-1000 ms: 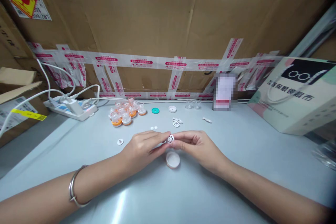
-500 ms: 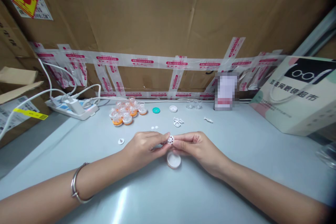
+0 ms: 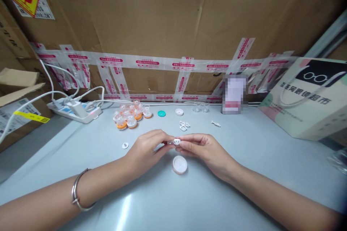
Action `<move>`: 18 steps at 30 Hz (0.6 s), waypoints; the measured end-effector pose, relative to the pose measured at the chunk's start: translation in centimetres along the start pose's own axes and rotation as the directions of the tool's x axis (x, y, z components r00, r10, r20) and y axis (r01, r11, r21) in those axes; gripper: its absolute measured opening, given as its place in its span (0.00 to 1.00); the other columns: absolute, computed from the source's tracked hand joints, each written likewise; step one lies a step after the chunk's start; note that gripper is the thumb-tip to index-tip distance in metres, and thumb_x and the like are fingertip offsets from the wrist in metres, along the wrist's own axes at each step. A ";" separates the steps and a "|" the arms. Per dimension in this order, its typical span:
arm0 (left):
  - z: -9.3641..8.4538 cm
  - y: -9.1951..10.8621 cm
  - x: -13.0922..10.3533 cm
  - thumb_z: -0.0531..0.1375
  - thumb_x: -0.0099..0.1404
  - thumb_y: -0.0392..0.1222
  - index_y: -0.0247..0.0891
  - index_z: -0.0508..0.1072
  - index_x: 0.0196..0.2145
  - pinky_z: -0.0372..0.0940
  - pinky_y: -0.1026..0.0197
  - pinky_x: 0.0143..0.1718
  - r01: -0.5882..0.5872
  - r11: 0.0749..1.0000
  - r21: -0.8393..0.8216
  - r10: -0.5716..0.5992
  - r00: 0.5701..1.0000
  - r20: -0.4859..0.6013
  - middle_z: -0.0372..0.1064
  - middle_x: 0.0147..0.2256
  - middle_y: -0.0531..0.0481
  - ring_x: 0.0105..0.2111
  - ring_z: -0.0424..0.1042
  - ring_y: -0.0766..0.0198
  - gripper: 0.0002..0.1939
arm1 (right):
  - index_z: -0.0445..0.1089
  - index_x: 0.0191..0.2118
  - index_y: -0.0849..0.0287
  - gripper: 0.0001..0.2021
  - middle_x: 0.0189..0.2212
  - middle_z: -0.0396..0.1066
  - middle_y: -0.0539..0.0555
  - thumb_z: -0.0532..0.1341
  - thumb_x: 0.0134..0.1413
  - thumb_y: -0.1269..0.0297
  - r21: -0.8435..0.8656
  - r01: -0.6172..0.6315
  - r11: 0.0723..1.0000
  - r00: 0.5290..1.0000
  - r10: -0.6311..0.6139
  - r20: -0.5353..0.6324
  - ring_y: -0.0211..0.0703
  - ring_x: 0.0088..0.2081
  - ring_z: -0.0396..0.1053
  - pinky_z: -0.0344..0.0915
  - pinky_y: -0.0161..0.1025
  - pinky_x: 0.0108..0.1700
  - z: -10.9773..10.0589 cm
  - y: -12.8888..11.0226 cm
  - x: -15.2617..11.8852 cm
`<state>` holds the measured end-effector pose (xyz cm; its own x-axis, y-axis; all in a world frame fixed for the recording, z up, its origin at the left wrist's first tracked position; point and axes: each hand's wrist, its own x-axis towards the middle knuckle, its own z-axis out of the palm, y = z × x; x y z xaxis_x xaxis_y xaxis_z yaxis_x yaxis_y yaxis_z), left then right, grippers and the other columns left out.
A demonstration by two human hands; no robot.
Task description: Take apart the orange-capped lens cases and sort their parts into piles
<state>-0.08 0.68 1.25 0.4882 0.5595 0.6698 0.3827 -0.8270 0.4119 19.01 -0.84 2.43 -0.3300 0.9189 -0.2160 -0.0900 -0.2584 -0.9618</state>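
Between my fingertips is a small white plastic wheel with cut-out openings (image 3: 176, 142), seen now at a slant. My left hand (image 3: 146, 149) pinches it from the left, and my right hand (image 3: 204, 148) grips it from the right; some of it is hidden by the fingers. Just below them, a round shallow white cap with an orange underside (image 3: 180, 165) lies on the table, touched by neither hand. Beyond my fingers lie several white openwork pieces (image 3: 183, 126). A white disc with a short peg (image 3: 125, 145) rests left of my left hand.
At the back left stands a cluster of clear-topped orange and white round pieces (image 3: 131, 115). Near it are a teal disc (image 3: 161, 113), a white ring-like disc (image 3: 179, 112) and clear domes (image 3: 201, 107). A power strip (image 3: 84, 115), phone (image 3: 234, 94) and paper bag (image 3: 303, 108) flank them.
The white wheel has tilted from facing me to a slant and risen slightly. My left hand has shifted up, covering two tiny white discs. The round cap below is now fully uncovered.
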 end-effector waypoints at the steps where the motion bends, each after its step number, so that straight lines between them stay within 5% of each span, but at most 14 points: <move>1: 0.0 0.1 0.0 0.57 0.61 0.34 0.34 0.70 0.33 0.64 0.66 0.28 -0.044 0.998 0.048 0.045 0.999 -0.018 0.68 0.25 0.51 0.27 0.67 0.68 0.03 | 0.74 0.39 0.59 0.17 0.32 0.75 0.54 0.67 0.39 0.61 -0.007 -0.006 1.000 1.000 0.006 -0.005 0.39 0.36 0.71 0.66 0.39 0.44 0.1 0.1 0.0; 6: 0.0 0.4 -0.1 0.54 0.63 0.34 0.34 0.69 0.30 0.61 0.65 0.26 -0.171 0.965 0.199 0.169 0.985 0.028 0.64 0.24 0.51 0.25 0.63 0.68 0.06 | 0.75 0.35 0.60 0.16 0.31 0.75 0.53 0.68 0.35 0.60 -0.070 0.036 0.997 0.999 -0.037 -0.012 0.39 0.34 0.71 0.65 0.39 0.43 0.6 0.3 0.0; 12: 0.1 0.0 -0.1 0.56 0.61 0.31 0.34 0.71 0.37 0.66 0.67 0.31 -0.138 0.990 0.020 0.138 0.990 -0.017 0.69 0.31 0.48 0.31 0.68 0.69 0.07 | 0.73 0.41 0.59 0.18 0.33 0.74 0.54 0.66 0.41 0.59 0.032 0.044 0.999 0.998 -0.045 0.039 0.38 0.37 0.71 0.64 0.39 0.46 0.3 0.6 0.1; 18: 0.4 -0.2 -0.3 0.57 0.60 0.31 0.33 0.72 0.35 0.67 0.67 0.30 -0.151 0.988 0.016 0.152 0.988 -0.020 0.70 0.30 0.47 0.29 0.70 0.68 0.06 | 0.73 0.41 0.59 0.20 0.34 0.75 0.53 0.68 0.37 0.60 0.047 0.021 0.999 0.999 -0.023 0.042 0.39 0.38 0.71 0.64 0.38 0.47 0.4 0.8 0.2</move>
<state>0.03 0.69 0.70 0.5249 0.4263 0.7367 0.3165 -0.9012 0.2960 18.52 -0.96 1.68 -0.3673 0.9112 -0.1868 -0.1412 -0.2531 -0.9571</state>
